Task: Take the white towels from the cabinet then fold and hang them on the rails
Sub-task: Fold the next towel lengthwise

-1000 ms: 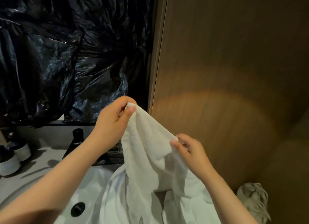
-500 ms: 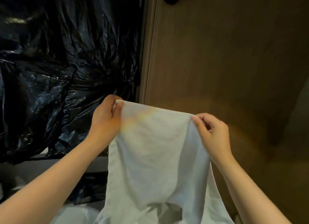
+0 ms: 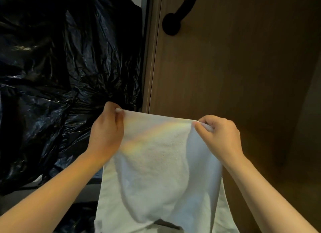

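Note:
A white towel (image 3: 156, 172) hangs spread out in front of me, its top edge pulled straight between my hands. My left hand (image 3: 106, 133) pinches the top left corner with thumb and fingers. My right hand (image 3: 220, 135) pinches the top right corner, fingers curled round the cloth. The towel's lower part drops out of the bottom of the view. A black rail (image 3: 180, 8) curves off the wooden wall above the towel, its round mount at upper centre; its far end is cut off by the frame.
Crumpled black plastic sheeting (image 3: 60, 76) covers the whole left side. A brown wooden panel (image 3: 234, 67) fills the right side behind the towel. A pale vertical frame strip (image 3: 152, 58) separates the two.
My hands have drawn apart and risen, stretching the bunched towel into a flat sheet. My view has tilted upward: the sink and bottles are gone and the black rail has come into sight.

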